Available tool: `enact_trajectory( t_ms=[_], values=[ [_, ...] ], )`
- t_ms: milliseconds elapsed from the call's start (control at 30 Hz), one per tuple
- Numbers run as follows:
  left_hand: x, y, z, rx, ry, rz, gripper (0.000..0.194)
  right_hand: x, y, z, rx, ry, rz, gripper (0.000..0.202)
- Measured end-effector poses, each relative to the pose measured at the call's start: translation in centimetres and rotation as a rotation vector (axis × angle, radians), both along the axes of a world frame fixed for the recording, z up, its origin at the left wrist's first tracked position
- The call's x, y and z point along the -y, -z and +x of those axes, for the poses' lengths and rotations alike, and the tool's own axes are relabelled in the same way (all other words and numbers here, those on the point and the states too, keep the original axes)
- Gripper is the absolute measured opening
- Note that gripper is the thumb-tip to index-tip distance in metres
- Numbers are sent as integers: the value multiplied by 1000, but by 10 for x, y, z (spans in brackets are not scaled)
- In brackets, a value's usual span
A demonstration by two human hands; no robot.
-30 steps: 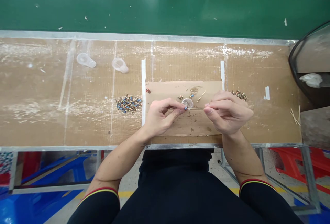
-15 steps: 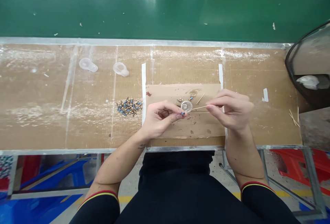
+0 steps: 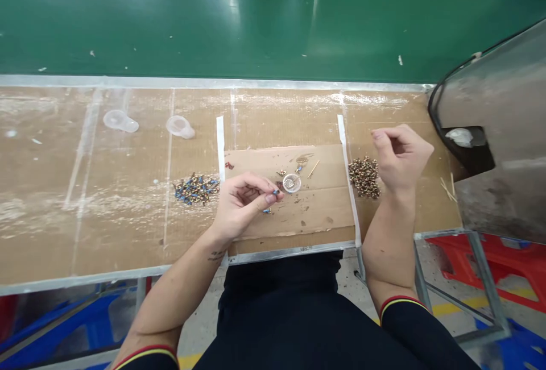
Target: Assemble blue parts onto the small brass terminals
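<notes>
My left hand (image 3: 245, 202) pinches a small blue-and-brass metal part (image 3: 276, 192) between thumb and fingertips, just left of a small clear round cup (image 3: 292, 183). Below those fingers, another blue-tipped piece (image 3: 267, 211) shows on the cardboard sheet (image 3: 326, 211). My right hand (image 3: 403, 157) is raised above the right side of the table with thumb and fingers closed together; whatever is in them I cannot make out. Beside it lies a pile of small brass parts (image 3: 364, 178). A wooden toothpick (image 3: 313, 169) rests on the cardboard, right of the cup.
A heap of blue-and-brass parts (image 3: 196, 189) lies left of the cardboard. Two translucent plastic scoop-like pieces, one of them a cup with a tail (image 3: 180, 127), sit farther back. Several toothpicks (image 3: 447, 188) lie at the right, near a metal box (image 3: 503, 159) with a black cable.
My right hand has moved up and right, away from the cup, uncovering the brass pile; the toothpick it held no longer shows. My left hand still pinches its part. The view has shifted right.
</notes>
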State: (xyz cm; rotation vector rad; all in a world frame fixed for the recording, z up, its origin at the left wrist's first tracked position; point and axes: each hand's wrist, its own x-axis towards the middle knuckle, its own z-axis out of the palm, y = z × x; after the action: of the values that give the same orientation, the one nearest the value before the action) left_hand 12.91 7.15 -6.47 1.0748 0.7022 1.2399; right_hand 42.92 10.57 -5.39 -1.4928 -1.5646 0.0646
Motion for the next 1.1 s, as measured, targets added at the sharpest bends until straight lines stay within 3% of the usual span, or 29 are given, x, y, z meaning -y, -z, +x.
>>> enact_trajectory(
  t_ms=[100,200,300,500,667,867,1000,1100],
  values=[
    [1,1,0,-55,-20,-39,22,-2,5,37,63,145,-222,13],
    [1,1,-1,-85,-39,-49,22,-1,13,58,158,46,-532,12],
    [-1,1,-1,-89,-60,-42,23,1,17,64,197,-51,-663,15],
    [-2,3,-1,-87,-74,-36,22,7,14,71,200,-30,-586,16],
    [-2,3,-1,-78,-54,-24,17,4,19,69,193,-125,-650,17],
    [-2,3,0,-105,-68,-31,21,0,16,59,201,-81,-637,9],
    [-2,1,1,-132,-79,-53,24,1,10,48,108,8,-471,6],
    [-1,-1,2,-155,-70,-76,26,3,6,26,-43,-46,-219,11]
  ],
)
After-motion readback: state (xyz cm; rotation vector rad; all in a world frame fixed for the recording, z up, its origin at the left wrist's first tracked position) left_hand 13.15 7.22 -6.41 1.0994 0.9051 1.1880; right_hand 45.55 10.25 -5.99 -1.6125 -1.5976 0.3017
